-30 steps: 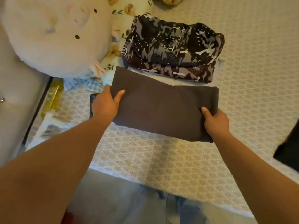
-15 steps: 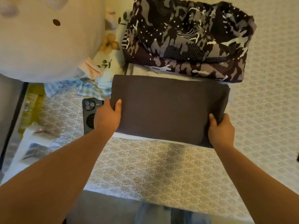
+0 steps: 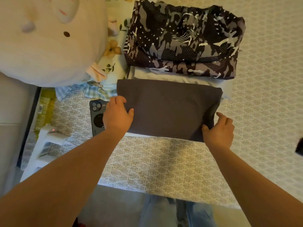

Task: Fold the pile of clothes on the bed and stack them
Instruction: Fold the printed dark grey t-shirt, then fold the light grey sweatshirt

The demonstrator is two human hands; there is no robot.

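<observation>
Dark grey folded cloth rectangle [image 3: 167,110] sits mid-frame on pale folded stuff; left hand [image 3: 117,117] and right hand [image 3: 218,130] pinch its ends. Folded camo-print garment [image 3: 183,45] done above; black fabric [image 3: 299,149] waits at right edge.

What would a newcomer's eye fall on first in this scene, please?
Probably the folded grey cloth in the middle of the bed, with the left hand and right hand at its two ends. Behind it lies a camouflage garment, and a big plush toy fills the upper left.
</observation>
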